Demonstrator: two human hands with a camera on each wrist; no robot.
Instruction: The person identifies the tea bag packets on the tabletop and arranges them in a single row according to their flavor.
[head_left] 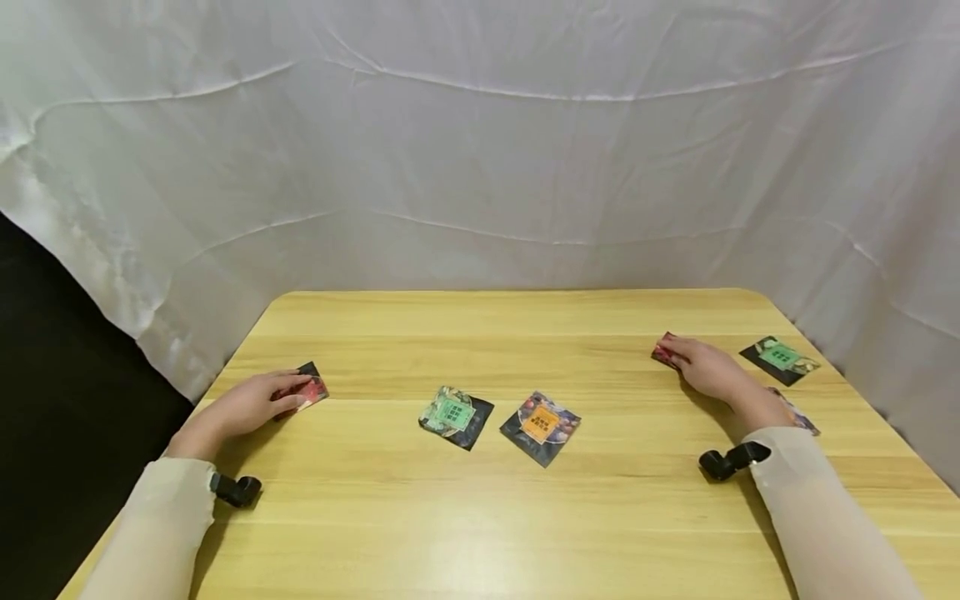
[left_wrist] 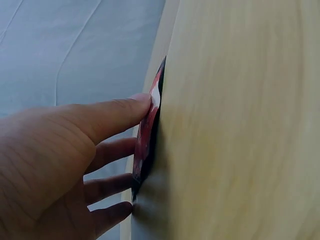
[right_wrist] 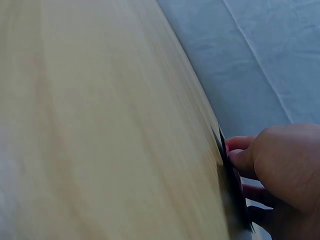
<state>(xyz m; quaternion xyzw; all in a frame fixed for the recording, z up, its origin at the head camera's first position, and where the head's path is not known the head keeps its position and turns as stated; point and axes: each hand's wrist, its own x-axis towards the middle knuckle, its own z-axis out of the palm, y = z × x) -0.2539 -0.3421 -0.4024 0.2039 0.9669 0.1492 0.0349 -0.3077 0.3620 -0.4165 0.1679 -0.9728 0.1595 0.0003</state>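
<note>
At the left of the table, my left hand (head_left: 258, 404) rests on a small red and black packet (head_left: 313, 388). In the left wrist view the thumb and spread fingers touch its red face, and its edge stands a little off the wood. Toward the far right, my right hand (head_left: 705, 367) pinches another red and black packet (head_left: 662, 354) between thumb and fingers. The right wrist view shows this dark packet (right_wrist: 231, 182) edge-on and tilted at the fingertips. The hand hides much of its face.
Near the table's middle lie a green-label packet (head_left: 453, 414) and an orange-label packet (head_left: 542, 427). Another green-label packet (head_left: 780, 358) lies right of my right hand, and a partly hidden packet (head_left: 801, 417) shows beside that wrist. White cloth (head_left: 480, 167) hangs behind the wooden table (head_left: 465, 525).
</note>
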